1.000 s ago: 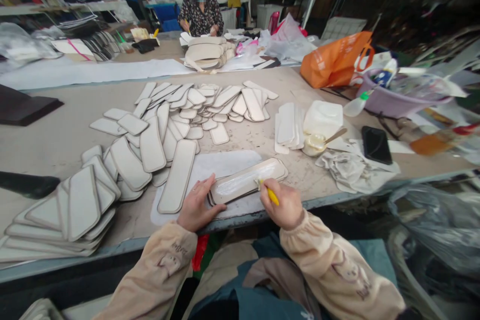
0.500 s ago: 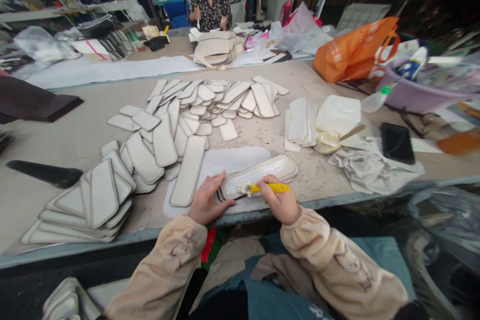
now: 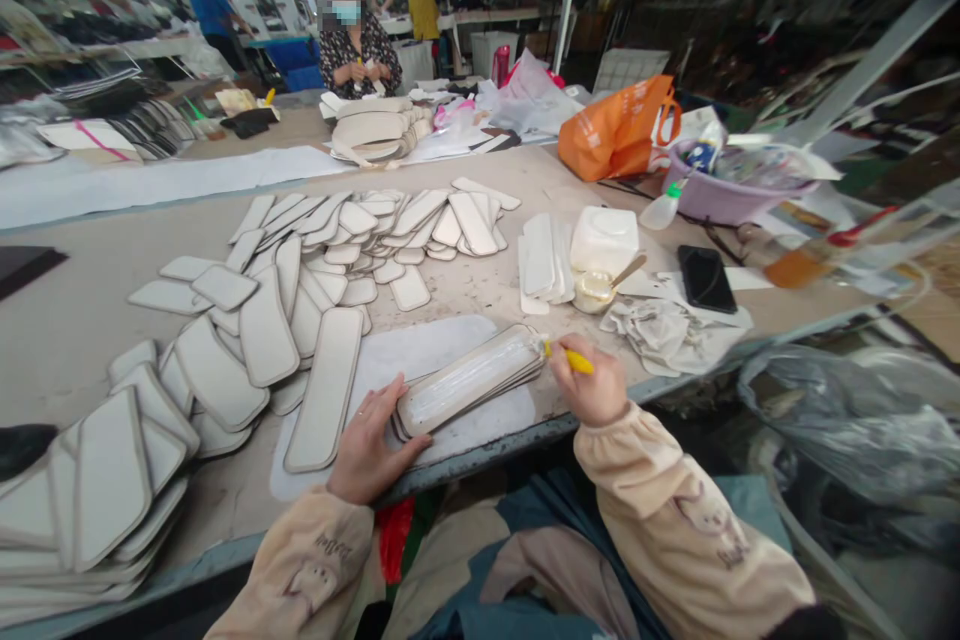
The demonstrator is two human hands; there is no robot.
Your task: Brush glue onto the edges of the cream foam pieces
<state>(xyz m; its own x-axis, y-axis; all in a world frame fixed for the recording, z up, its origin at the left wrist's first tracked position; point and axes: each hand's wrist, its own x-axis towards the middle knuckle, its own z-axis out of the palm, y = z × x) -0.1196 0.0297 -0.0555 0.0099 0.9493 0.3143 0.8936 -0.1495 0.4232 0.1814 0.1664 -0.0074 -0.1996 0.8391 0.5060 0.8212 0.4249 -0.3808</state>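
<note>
A stack of long, round-ended pale panels (image 3: 469,382) lies slanted at the table's near edge on a white sheet (image 3: 480,430). Wet white paste streaks the top panel. My left hand (image 3: 375,440) grips the stack's left end between thumb and fingers. In my right hand (image 3: 596,385) is a brush with a yellow handle (image 3: 576,360), its bristles at the panel's far right end. Just left of the stack, one separate long panel (image 3: 324,390) rests partly on the sheet.
Many loose panels (image 3: 259,330) spread across the left and middle. Right of them stand a small cup of paste (image 3: 594,290), a white container (image 3: 604,238), crumpled paper (image 3: 660,330) and a phone (image 3: 706,278). A co-worker (image 3: 358,50) works across the table.
My right hand has drawn the brush along the top panel to its right end, and the paste streak looks longer. My left hand stays at the stack's left end. The whole view has shifted.
</note>
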